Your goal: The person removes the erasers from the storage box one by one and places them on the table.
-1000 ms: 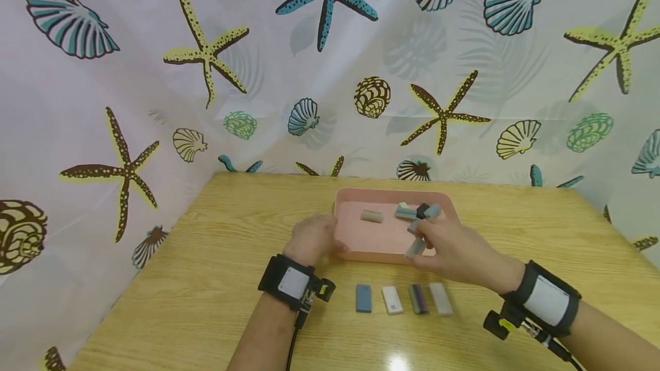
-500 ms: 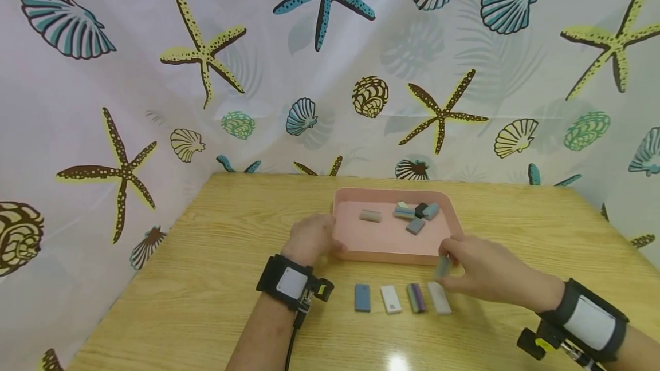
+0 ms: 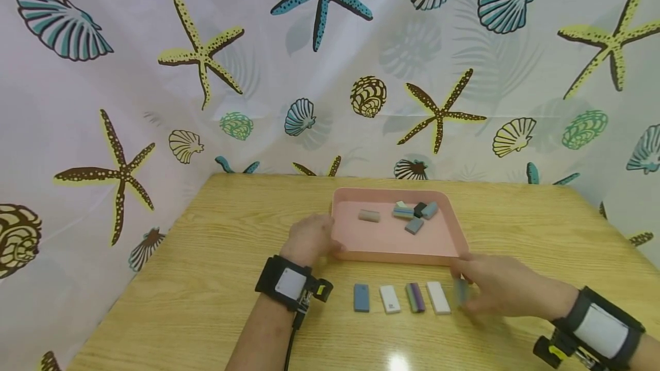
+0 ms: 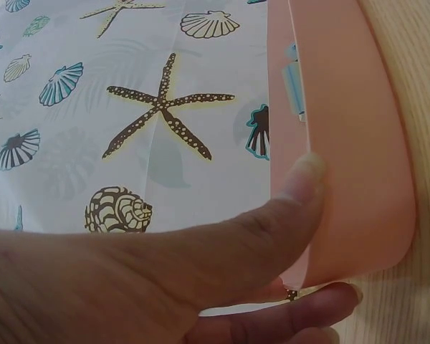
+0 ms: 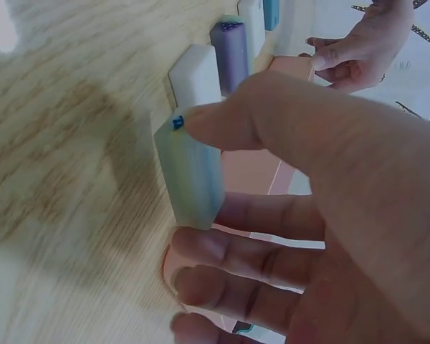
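My left hand (image 3: 311, 239) grips the near left corner of a pink tray (image 3: 381, 239); in the left wrist view its thumb lies on the rim. Between thumb and fingers of my right hand (image 3: 502, 285) is a pale blue-green striped eraser (image 5: 190, 172), held on end at the tabletop. It is right of a row of erasers: blue (image 3: 361, 298), white (image 3: 389, 299), purple-green striped (image 3: 415, 298) and white (image 3: 438, 298). Inside the tray lie a tan eraser (image 3: 369, 215), a blue-striped one (image 3: 403, 211), a grey one (image 3: 414, 225) and others.
The wooden table (image 3: 247, 216) reaches back to a patterned cloth (image 3: 330, 90) with shells and starfish. The tray's front wall (image 3: 392, 257) stands just behind the eraser row. Each wrist wears a strapped camera with a cable.
My right hand has carried the striped eraser from above the tray, right and toward me, to the table at the row's right end. My left hand stays at the tray.
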{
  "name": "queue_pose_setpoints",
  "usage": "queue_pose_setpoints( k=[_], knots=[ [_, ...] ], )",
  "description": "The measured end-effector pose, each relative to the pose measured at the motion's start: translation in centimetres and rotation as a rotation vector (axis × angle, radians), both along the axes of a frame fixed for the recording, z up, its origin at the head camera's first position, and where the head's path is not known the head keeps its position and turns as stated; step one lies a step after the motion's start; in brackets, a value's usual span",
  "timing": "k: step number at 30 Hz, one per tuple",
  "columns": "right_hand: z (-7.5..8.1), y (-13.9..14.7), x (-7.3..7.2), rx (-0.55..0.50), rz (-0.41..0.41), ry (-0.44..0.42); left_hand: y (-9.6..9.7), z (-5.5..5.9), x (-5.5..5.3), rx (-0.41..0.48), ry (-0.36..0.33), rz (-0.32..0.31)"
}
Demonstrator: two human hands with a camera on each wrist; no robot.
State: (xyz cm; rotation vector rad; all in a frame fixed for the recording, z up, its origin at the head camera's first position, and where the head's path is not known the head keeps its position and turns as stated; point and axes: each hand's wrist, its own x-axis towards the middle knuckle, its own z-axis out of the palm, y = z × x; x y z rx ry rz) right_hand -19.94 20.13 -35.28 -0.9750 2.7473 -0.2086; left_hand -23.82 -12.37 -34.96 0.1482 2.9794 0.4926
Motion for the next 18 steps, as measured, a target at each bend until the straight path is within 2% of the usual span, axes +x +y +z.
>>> queue_pose_setpoints(
  k=[7, 18],
  knots=[
    [-0.45, 0.65, 0.02, 0.030, 0.016, -0.022, -0.10, -0.07, -0.04, 0.006, -0.001, -0.003],
    [-0.99, 0.76, -0.20, 0.081, -0.012, -0.069, -0.08, 0.02, 0.02, -0.012, 0.005, -0.018]
  ],
)
